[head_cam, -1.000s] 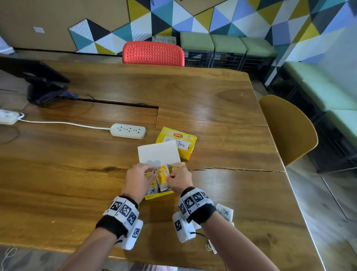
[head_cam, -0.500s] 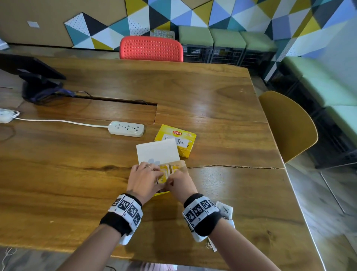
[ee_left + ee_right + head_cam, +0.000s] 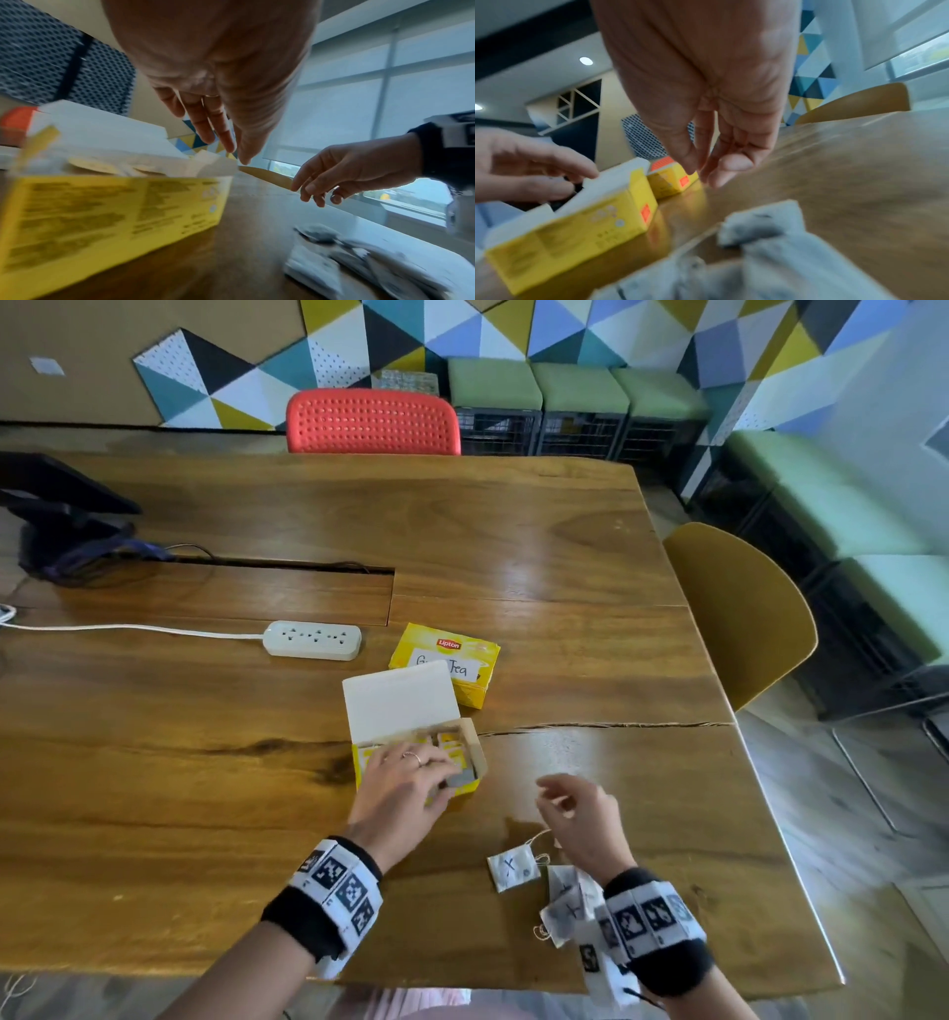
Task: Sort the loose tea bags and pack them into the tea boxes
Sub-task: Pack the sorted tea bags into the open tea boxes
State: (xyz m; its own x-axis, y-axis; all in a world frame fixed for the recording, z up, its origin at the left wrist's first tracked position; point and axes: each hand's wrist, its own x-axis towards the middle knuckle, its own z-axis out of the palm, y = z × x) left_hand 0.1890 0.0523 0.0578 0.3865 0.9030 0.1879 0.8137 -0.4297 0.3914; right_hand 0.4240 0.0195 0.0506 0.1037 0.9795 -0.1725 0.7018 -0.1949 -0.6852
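Left hand (image 3: 405, 788) over the open tea box (image 3: 464, 791), right hand (image 3: 580, 814) empty above the desk (image 3: 539, 546).
Only the head view showed yellow-tagged bags inside the box and X-marked loose tea bags (image 3: 512, 867) beside the right wrist; both hands had relaxed fingers, gripping nothing.

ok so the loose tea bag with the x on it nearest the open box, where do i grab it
Pinch the tea bag by its far left edge, coming straight down with the right hand, which hovers empty just above it. It lies flat on the table, so there is no side face for a grip. That edge is clear of the pile; its string trails off the right corner.
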